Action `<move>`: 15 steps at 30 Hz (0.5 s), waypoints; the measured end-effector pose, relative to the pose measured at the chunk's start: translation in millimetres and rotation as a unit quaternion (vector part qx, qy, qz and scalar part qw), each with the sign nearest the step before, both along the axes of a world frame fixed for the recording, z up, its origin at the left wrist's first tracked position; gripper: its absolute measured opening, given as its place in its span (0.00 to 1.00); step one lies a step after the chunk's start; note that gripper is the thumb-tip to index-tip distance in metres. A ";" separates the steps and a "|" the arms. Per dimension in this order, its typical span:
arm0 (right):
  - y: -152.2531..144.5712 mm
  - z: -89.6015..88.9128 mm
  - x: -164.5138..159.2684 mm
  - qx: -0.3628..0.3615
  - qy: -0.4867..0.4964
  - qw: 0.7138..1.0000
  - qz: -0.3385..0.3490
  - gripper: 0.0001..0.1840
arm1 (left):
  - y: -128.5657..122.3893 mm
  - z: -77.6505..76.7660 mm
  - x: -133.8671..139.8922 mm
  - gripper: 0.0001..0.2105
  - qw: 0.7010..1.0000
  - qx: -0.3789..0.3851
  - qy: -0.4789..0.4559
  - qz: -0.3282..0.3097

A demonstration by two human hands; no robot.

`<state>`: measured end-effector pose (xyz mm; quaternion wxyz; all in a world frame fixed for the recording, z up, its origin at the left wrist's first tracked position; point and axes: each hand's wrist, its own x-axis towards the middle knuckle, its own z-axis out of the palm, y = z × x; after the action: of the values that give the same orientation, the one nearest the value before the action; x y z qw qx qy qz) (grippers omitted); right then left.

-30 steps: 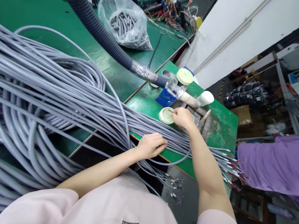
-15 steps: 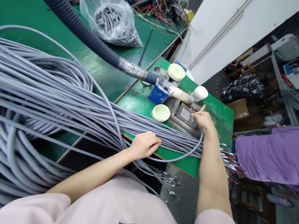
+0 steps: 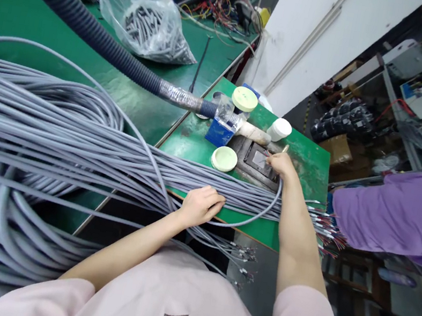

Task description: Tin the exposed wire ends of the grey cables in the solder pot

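My right hand [image 3: 282, 165] is closed on the end of a grey cable [image 3: 267, 210], with thin coloured wires showing past the fingertips. It hovers at the right side of a grimy metal solder pot [image 3: 238, 169] that has a bright silvery square surface. The wire tips are too small to tell whether they touch it. The cable bends from the right hand down to my left hand [image 3: 203, 204]. The left fingers are curled over this cable, beside a thick bundle of grey cables [image 3: 192, 172]; the grip is partly hidden.
A ribbed hose [image 3: 104, 41] ends in a nozzle [image 3: 255, 133] above the pot. Around it stand a pale yellow dish [image 3: 224, 159], a blue box [image 3: 219, 132] and a white tub [image 3: 280, 129]. Stripped cable ends [image 3: 327, 227] overhang the right edge, near a person's purple sleeve [image 3: 397, 215].
The view has shifted slightly. My right hand has turned a little over the pot, and less of the coloured wires shows. The left hand stays at the same place on the cable.
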<state>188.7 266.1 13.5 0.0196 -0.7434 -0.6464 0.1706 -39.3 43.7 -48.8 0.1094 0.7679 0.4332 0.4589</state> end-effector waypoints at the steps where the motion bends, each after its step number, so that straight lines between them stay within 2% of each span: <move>1: 0.5 -0.5 -0.2 -0.001 -0.003 1.000 0.002 0.11 | 0.1 0.2 0.0 0.07 1.000 0.001 0.000 0.000; 15: -0.2 1.1 2.0 -0.004 -0.011 1.000 0.004 0.12 | 0.0 0.4 0.1 0.07 1.000 -0.003 0.001 0.003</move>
<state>190.6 265.9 14.6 0.0089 -0.7425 -0.6491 0.1650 -39.2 43.7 -48.3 0.1098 0.7672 0.4366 0.4570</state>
